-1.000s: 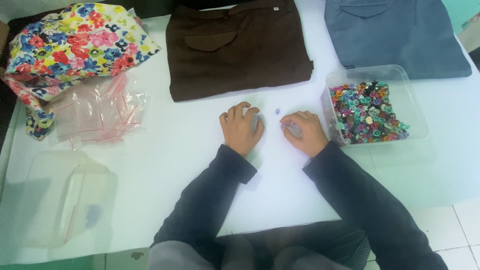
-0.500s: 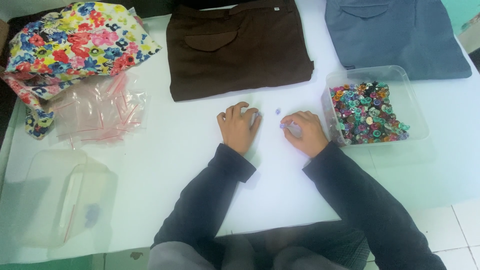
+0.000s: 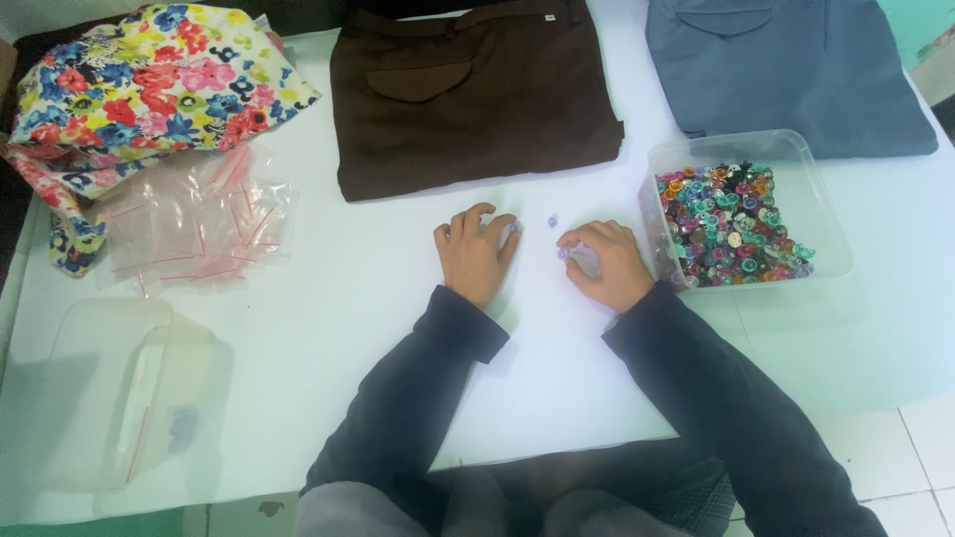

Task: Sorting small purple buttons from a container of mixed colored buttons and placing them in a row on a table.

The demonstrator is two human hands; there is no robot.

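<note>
Two hands rest knuckles-up on the white worktop [image 3: 328, 298], and I watch them closely. My left hand [image 3: 476, 257] is curled, its fingertips pressed over something small and pale that I cannot make out. My right hand [image 3: 600, 264] is loosely closed around a tiny purple button [image 3: 563, 255] at its fingertips. Another purple button [image 3: 551, 222] lies loose on the worktop between the hands, touching neither.

I judge the loose button the main risk: it is small and round, so a brush from either hand could send it rolling toward the brown folded garment [image 3: 477, 94] at the far side. The clear tub of mixed coloured buttons [image 3: 741, 224] sits just right of my right hand, so a careless wrist or sleeve may knock its wall and spill them. The button in my right hand could slip from so light a pinch.

Far left, the small clear zip bags [image 3: 194, 219] lie heaped beside the floral cloth [image 3: 149, 89]; they look light enough to slide. A clear lidded box [image 3: 119, 393] sits near left, well apart.
</note>
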